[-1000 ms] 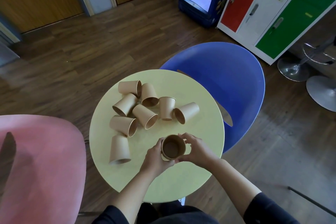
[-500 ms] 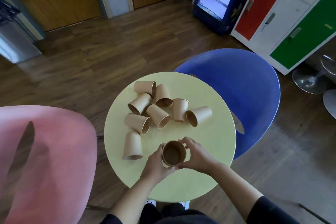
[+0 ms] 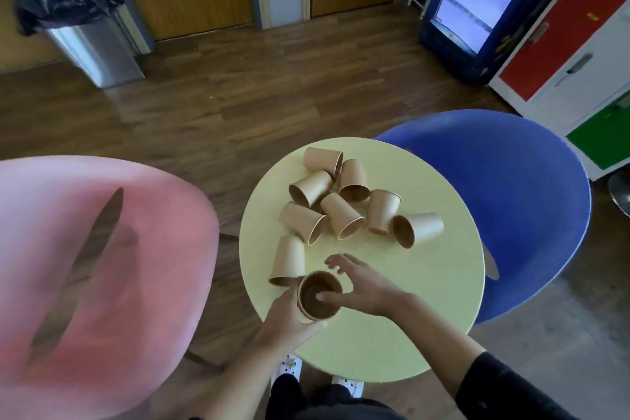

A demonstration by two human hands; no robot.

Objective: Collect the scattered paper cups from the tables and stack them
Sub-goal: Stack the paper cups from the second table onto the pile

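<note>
Several brown paper cups [image 3: 342, 210] lie scattered on a round pale-yellow table [image 3: 439, 290], most on their sides. My left hand [image 3: 284, 320] grips an upright brown cup stack [image 3: 318, 295] near the table's front left edge. My right hand [image 3: 361, 286] is beside it with fingers spread; its thumb reaches over the rim into the cup's mouth, the other fingers are lifted off. One cup [image 3: 288, 261] lies rim toward me just left of the held stack.
A blue chair [image 3: 531, 215] stands right of the table and a pink chair [image 3: 102, 269] left of it. A metal bin [image 3: 92, 41] with a black bag is at the back left. A fridge [image 3: 477, 3] and coloured lockers [image 3: 579, 44] line the right wall.
My right hand has let go of the cup stack and opened its fingers; my left hand still holds it. The camera view has shifted, so the table now sits further right.
</note>
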